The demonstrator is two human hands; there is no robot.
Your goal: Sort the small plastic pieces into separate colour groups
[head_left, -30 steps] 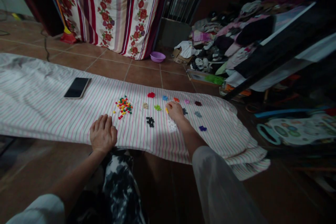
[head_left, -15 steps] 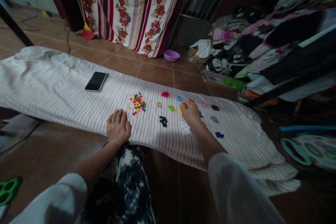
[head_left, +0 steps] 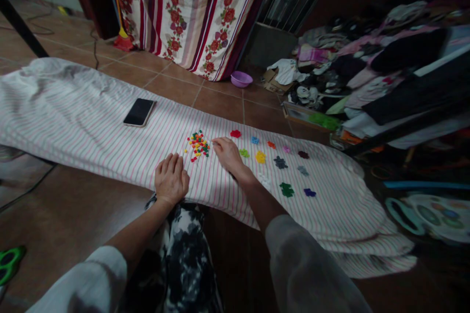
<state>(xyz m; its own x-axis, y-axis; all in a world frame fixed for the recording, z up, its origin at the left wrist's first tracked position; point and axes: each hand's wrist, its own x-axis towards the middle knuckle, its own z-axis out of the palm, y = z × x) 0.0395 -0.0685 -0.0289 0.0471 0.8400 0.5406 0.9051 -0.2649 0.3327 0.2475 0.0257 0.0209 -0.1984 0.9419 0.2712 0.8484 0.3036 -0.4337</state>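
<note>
My left hand (head_left: pixel 172 179) lies flat on the striped cloth (head_left: pixel 99 122), fingers stretched out, with nothing in it. To its upper right is a mixed pile of small pieces (head_left: pixel 199 147) in red, yellow, orange and green. My right hand (head_left: pixel 228 155) is at the right edge of that pile, its fingers bent and drawn together; whether a piece is between them is too small to see. Farther right are single-colour clusters, among them yellow pieces (head_left: pixel 260 157), red pieces (head_left: pixel 235 133), dark green pieces (head_left: pixel 287 189) and dark blue pieces (head_left: pixel 309 192). My right hand and forearm hide some clusters.
A phone (head_left: pixel 139 112) lies on the cloth to the left. Beyond the cloth's far edge, a purple basin (head_left: pixel 241 78) stands on the tiled floor near a flowered curtain (head_left: pixel 198 14). Heaped clothes (head_left: pixel 330 68) and other items fill the right side.
My right hand has moved left from the yellow cluster to the mixed pile, uncovering the yellow, grey and dark green clusters. My left hand stays flat on the cloth; the view has shifted slightly.
</note>
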